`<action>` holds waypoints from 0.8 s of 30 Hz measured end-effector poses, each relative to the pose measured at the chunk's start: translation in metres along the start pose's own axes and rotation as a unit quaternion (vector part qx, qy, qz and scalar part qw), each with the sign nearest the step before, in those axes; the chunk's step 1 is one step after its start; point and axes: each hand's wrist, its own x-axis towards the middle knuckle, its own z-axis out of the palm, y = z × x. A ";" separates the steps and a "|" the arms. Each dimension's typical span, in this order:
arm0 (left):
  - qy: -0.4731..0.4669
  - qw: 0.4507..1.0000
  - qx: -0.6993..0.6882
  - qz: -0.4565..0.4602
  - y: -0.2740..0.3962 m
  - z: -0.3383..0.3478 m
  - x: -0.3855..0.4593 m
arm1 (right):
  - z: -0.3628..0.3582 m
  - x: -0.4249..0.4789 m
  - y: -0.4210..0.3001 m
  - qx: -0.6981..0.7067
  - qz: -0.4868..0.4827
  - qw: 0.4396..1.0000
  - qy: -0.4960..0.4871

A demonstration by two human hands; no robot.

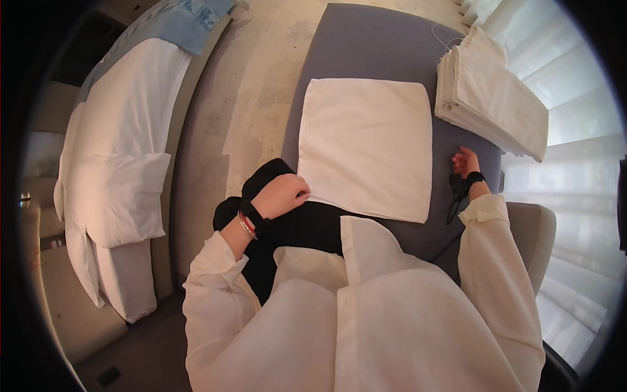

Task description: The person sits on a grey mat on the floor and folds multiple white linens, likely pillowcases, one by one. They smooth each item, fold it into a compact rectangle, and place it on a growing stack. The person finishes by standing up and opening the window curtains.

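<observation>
A white cloth (365,147), probably a towel, lies spread nearly flat on a grey upholstered bench (367,39). My left hand (284,192) is curled at the cloth's near left corner, above my black-clad leg; whether the fingers pinch the fabric is hidden. To the right of the cloth, my right hand (465,160) hovers over or rests on the bench with loosely bent fingers and nothing visible in them. Beyond that hand sits a thick stack of folded white cloths (499,93) at the bench's right side.
A bed with white bedding (132,98), a pillow (132,201) and a blue runner (161,29) stands at left, across a strip of patterned carpet (250,88). Sheer curtains (578,196) hang at right. A beige chair or sofa arm (536,235) is beside my right forearm.
</observation>
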 end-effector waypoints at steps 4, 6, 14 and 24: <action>0.004 0.999 0.035 0.011 0.009 -0.006 0.002 | -0.002 0.002 0.001 0.001 0.004 1.000 0.005; 0.017 0.999 0.042 0.015 0.011 -0.008 0.000 | 0.000 0.000 0.002 0.004 0.003 1.000 0.011; -0.007 1.000 0.006 0.003 0.007 -0.003 -0.001 | 0.000 0.000 0.002 0.006 0.001 1.000 0.016; -0.001 0.997 0.061 0.047 0.030 -0.011 0.003 | 0.000 0.001 0.001 0.012 0.004 1.000 0.002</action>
